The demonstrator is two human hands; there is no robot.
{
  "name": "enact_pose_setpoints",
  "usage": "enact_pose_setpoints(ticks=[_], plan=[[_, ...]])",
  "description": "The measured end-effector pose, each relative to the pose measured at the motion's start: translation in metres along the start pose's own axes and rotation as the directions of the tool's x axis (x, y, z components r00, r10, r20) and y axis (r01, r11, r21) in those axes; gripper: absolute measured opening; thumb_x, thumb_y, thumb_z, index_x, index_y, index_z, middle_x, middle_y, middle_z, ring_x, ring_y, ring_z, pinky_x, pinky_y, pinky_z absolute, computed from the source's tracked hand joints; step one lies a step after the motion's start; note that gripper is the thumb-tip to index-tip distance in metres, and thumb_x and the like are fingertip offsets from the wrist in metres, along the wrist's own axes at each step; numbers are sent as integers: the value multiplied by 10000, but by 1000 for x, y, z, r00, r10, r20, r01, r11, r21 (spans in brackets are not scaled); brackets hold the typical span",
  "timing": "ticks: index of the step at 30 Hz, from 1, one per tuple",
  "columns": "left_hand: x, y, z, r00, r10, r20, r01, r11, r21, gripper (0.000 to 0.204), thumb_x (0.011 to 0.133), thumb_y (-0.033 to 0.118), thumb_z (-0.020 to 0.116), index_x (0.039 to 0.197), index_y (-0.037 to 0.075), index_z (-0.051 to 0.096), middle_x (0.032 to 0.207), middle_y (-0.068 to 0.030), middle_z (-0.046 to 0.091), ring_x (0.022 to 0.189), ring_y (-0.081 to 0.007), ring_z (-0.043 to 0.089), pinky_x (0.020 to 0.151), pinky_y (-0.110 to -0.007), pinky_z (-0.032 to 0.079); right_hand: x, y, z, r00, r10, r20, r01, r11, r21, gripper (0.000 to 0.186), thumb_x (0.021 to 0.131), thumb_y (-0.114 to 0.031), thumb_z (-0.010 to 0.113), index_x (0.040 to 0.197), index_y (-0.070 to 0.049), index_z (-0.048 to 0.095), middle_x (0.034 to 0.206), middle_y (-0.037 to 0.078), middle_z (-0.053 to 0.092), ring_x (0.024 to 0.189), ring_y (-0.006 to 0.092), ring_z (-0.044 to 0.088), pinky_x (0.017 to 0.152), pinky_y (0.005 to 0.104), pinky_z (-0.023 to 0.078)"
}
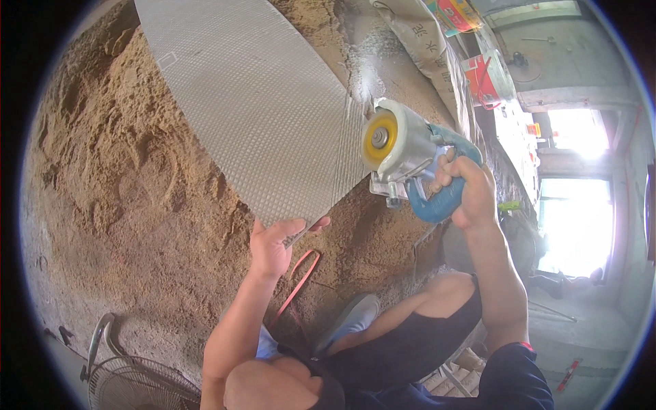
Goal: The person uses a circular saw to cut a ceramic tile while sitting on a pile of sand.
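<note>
A large grey tile [253, 89] with a raised grid pattern on its upturned face lies slanted over the sand. My left hand [272, 247] grips its near corner, thumb on top and fingers around the edge. In my right hand [473, 188] is the blue handle of a handheld power saw [417, 154] with a silver guard and a round yellow disc at its hub. My fingers wrap around that handle. The saw sits at the tile's right edge; whether the blade touches the tile is hidden. White dust [369, 65] spreads just beyond the saw.
Heaped brown sand [123, 143] covers the left side. A printed paper sack [424, 48] lies at the far right, near a red bucket [480, 78]. A pink strap [297, 287] rests on the ground by my shoe [355, 318]. A fan [137, 383] stands at the lower left.
</note>
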State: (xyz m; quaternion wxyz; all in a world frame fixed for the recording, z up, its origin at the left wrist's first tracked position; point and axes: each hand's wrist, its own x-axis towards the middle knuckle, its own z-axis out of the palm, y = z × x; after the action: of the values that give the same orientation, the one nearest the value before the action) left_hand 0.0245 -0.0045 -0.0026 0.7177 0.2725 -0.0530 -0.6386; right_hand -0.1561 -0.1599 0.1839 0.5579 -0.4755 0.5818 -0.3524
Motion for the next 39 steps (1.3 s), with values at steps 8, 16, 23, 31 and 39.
enact_pose_setpoints(ticks=[8,16,23,31,39], plan=[[0,0,0,1000,-8,-6,8,1000,-17,501,738,5,516,1218,-131,471,1054,-266,656,890,-405,686,801,-479,559,-6,0,-1,999,-16,42,18,999,-33,303,760,4,505,1042,80,586,732,54,515,592,135,503,573,310,451],[1,-3,-3,1000,-1,3,1,1000,-5,486,744,-2,501,1213,-128,470,1062,-267,653,888,-408,686,792,-469,561,-11,2,-3,1000,7,27,-6,999,-36,265,752,5,510,1000,65,581,724,61,515,591,137,505,570,306,455],[3,-3,-6,999,-4,51,4,1000,-2,493,748,-1,501,1222,-129,456,1030,-262,663,883,-396,691,779,-463,560,-18,-1,-2,999,32,31,-29,997,-77,154,758,-13,482,907,-21,522,746,63,495,614,159,486,621,322,447],[3,-3,-3,1000,3,7,-3,1000,-6,486,744,10,506,1209,-125,468,1043,-266,661,878,-396,689,784,-460,559,-23,-1,-4,998,63,26,-61,996,-63,178,756,-12,482,931,-15,513,768,57,489,629,149,486,608,324,448],[3,-1,-2,1000,13,11,-13,1000,20,486,742,11,510,1205,-131,469,1051,-273,659,892,-399,687,791,-459,557,-29,-1,-1,999,52,-18,-52,998,-46,102,743,-14,523,843,-9,540,691,75,523,580,164,505,571,324,451]])
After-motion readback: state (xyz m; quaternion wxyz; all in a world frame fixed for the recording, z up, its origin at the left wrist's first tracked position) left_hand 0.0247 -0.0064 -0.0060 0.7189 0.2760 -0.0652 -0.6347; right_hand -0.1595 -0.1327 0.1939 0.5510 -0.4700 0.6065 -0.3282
